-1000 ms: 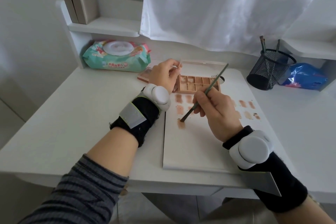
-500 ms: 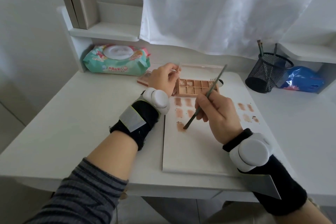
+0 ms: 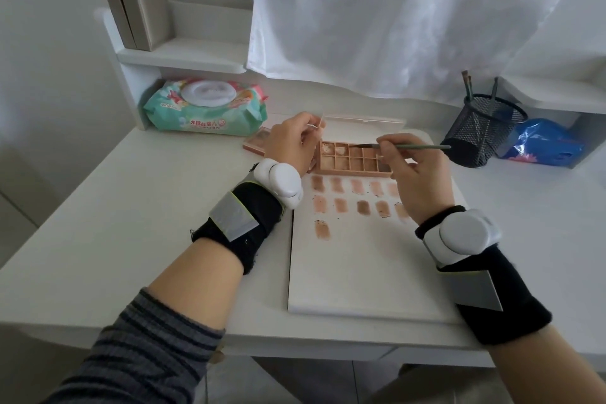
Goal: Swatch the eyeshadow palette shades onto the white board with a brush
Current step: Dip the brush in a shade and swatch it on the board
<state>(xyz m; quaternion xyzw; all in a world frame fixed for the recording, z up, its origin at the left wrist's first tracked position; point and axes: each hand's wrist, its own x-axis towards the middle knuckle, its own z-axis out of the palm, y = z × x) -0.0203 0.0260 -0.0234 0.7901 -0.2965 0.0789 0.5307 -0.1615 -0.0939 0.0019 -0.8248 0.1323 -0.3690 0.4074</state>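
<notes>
While right hand [image 3: 414, 174] pinches thin green-handled brush [image 3: 410, 146], tip over pink plastic eyeshadow palette [image 3: 352, 159], left hand [image 3: 290, 141] pinches its lid edge: reload step. Next: stroke beside lone third-row swatch on flat white board [image 3: 360, 272].

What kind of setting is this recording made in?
Probably a home desk or vanity corner: a white desk with built-in shelf, a black mesh pen cup holding brushes, a green pack of wet wipes, and a white curtain behind.

One head-worn wide-angle view looks forward and down, close over the tabletop [image 3: 98, 223] and both forearms; edges bend, perhaps lens distortion
</notes>
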